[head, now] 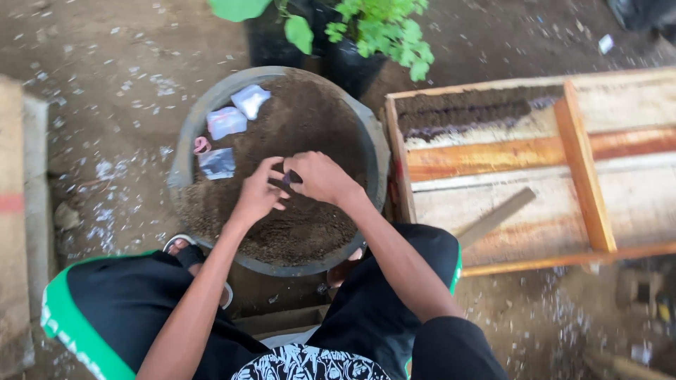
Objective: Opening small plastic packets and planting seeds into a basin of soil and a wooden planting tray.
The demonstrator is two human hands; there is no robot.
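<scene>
Head view: left hand (259,194) and right hand (320,177) pinch small dark object (289,179), both grips closed, over soil-filled basin (184,155), frame centre.

The ground is bare packed earth (120,91), scattered all over with small pale scraps. On the right lies a shallow wooden frame (584,169) of orange-stained planks, with dark soil along its far edge. At the far middle stand green-leaved plants (384,28) in black grow bags. A concrete block (17,211) runs along the left edge. Soft daylight.
</scene>
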